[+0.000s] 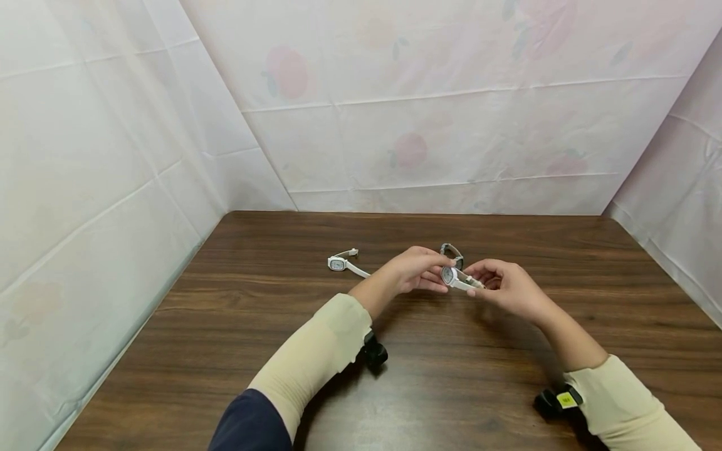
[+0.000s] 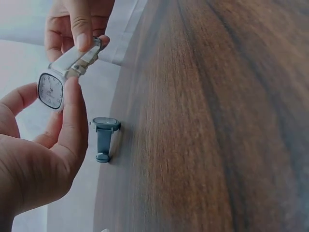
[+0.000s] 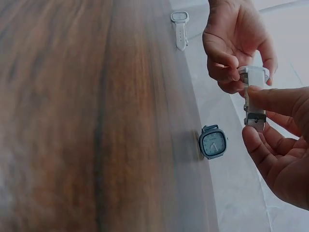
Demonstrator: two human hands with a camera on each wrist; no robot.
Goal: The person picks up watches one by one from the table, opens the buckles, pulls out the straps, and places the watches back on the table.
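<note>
Both hands hold a small white wristwatch just above the wooden table. My left hand pinches its square case between thumb and fingers. My right hand pinches the strap near the metal buckle. In the left wrist view the dial faces the camera and the right hand's fingertips press the strap. In the right wrist view the left hand grips the case from above.
A grey-blue watch lies on the table just behind the hands, also in the wrist views. Another white watch lies to the left. Pale sheeted walls enclose the table on three sides.
</note>
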